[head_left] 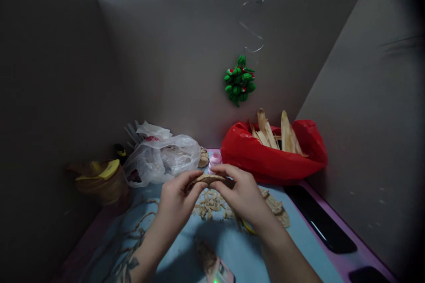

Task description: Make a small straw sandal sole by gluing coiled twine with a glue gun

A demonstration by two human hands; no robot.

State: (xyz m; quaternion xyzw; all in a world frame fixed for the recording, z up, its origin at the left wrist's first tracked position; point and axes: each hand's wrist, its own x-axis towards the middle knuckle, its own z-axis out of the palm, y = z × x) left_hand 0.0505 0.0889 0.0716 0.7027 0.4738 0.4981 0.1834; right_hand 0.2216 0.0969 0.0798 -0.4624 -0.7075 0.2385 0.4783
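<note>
Held up over the middle of the table is a flat, tan piece (210, 179) that looks like braided or layered dried plant fibre. My left hand (175, 196) pinches its left end between thumb and fingers. At its right end, my right hand (244, 192) grips it the same way. Beneath them lie many small pale scraps (210, 203) on the blue mat (179, 252). Several tan, layered pieces (278, 208) sit beyond my right wrist, partly hidden. A yellow-edged object (248, 227) shows under my right forearm. Twisted brown strands (142, 221) lie beside my left forearm.
A red bag (265, 161) of dried husks (265, 130) stands at back right, near a pink bottle (215, 161). A clear plastic bag (162, 154) and a tub (111, 190) stand left. A black phone (322, 219) lies right. A pinkish device (222, 272) is in front.
</note>
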